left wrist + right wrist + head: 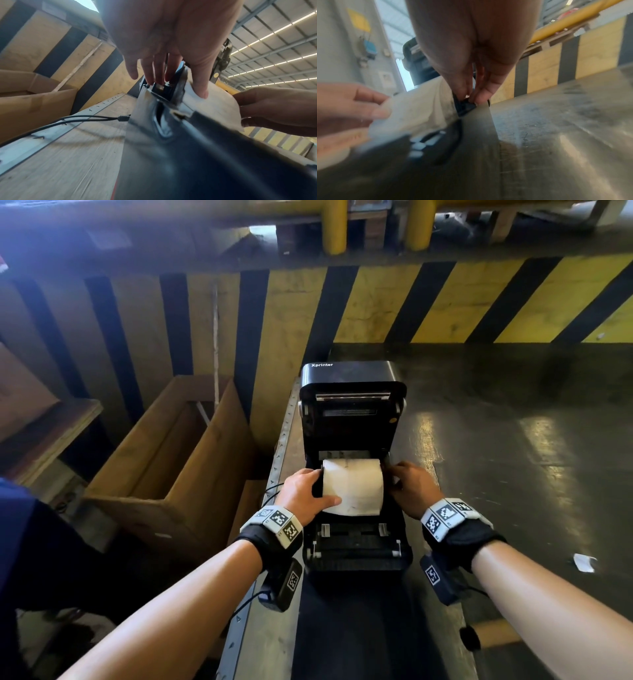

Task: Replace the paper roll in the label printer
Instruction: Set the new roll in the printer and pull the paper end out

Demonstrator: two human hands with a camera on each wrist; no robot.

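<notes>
A black label printer (352, 556) stands on a narrow bench with its lid (352, 392) swung up and back. A white paper roll (352, 486) sits in its open bay. My left hand (305, 491) holds the roll's left end, thumb laid across the paper (200, 86), fingers (154, 73) down beside the black roll holder (163, 90). My right hand (411, 487) is at the roll's right end, its fingertips (481, 94) pinching the black roll holder (464, 106) there. The roll (412, 108) shows blurred in the right wrist view.
An open cardboard box (164, 460) stands left of the bench. A black cable (68, 120) runs to the printer's left side. Behind is a yellow-and-black striped barrier (411, 302). Shiny dark floor (531, 440) lies to the right, with a paper scrap (584, 562) on it.
</notes>
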